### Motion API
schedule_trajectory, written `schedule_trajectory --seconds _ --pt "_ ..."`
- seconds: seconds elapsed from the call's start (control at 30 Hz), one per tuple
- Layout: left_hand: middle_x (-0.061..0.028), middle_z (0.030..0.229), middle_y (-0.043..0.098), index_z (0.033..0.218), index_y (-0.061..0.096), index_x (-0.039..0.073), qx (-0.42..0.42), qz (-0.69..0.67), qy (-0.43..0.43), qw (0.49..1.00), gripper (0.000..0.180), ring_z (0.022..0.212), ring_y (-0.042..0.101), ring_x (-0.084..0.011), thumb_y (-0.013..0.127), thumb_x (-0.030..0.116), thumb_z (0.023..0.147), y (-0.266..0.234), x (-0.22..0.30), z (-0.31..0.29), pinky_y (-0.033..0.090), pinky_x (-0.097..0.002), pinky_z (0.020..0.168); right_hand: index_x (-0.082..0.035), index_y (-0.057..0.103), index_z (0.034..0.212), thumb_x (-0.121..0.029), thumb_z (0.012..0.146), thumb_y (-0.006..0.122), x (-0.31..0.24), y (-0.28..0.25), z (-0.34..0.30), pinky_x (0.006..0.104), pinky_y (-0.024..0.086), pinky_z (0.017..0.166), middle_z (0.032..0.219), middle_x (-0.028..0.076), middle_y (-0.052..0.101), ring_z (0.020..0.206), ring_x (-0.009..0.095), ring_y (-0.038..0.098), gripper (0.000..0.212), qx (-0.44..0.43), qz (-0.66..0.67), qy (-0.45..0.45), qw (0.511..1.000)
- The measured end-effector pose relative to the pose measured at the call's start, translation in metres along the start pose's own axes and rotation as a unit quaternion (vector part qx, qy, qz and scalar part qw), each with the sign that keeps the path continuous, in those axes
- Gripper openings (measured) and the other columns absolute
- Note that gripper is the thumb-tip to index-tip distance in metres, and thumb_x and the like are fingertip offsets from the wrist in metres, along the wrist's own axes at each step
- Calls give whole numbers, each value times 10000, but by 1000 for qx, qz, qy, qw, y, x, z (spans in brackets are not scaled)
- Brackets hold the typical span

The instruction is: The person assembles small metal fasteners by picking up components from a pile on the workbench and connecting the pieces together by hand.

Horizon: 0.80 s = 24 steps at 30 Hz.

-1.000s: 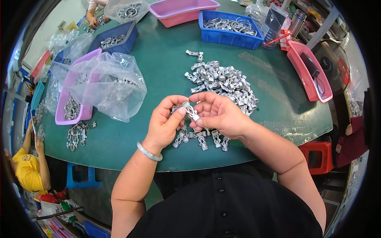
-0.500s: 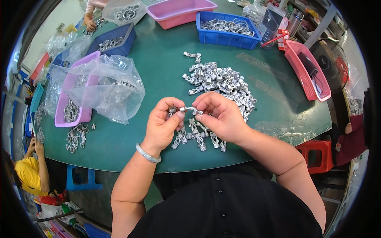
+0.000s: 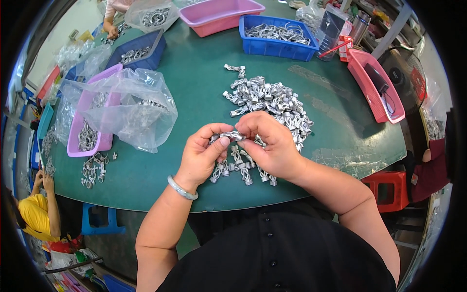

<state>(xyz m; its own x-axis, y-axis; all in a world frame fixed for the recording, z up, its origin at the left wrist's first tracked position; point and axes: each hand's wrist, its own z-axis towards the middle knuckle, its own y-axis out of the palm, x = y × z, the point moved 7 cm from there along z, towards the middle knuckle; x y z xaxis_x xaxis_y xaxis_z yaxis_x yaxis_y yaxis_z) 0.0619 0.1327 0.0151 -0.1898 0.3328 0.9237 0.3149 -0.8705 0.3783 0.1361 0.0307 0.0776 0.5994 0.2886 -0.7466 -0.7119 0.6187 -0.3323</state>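
Between my two hands is a small silver metal piece (image 3: 233,136) with a looped, twisted middle and a collar-like end. My left hand (image 3: 200,152), with a pale bangle on its wrist, pinches one side of it between thumb and fingers. My right hand (image 3: 270,145) grips the other end with thumb and fingertips, partly hiding it. Beyond my hands spreads a heap of similar looped silver pieces (image 3: 266,97) on the green table (image 3: 194,73). Several more pieces (image 3: 245,170) lie under and just in front of my hands.
At left stand a pink basket (image 3: 78,131), a clear plastic bag (image 3: 151,102) and loose metal parts (image 3: 93,170). Blue bins (image 3: 279,48) and a pink tub (image 3: 221,17) line the back. A pink basket (image 3: 377,92) stands at right. Co-workers sit around.
The silver piece has tilted and turned in my fingers, showing more of its looped part. My hands have moved slightly closer together.
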Motion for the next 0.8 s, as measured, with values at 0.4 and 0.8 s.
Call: schedule_trajectory --seconds 0.4,0.8 --pt "18 731 532 1019 533 39 -15 -3 -45 999 184 555 448 -33 525 93 844 2 -12 1 361 -156 472 -9 497 915 93 682 561 10 7 0 249 433 562 793 66 505 642 136 544 262 0 84 47 995" --pt "-49 768 567 873 527 60 -21 -73 -87 993 73 518 447 -58 505 126 850 0 -14 2 357 -169 441 2 483 985 51 734 544 21 1 15 233 433 604 864 66 506 688 115 531 264 -43 69 98 992"
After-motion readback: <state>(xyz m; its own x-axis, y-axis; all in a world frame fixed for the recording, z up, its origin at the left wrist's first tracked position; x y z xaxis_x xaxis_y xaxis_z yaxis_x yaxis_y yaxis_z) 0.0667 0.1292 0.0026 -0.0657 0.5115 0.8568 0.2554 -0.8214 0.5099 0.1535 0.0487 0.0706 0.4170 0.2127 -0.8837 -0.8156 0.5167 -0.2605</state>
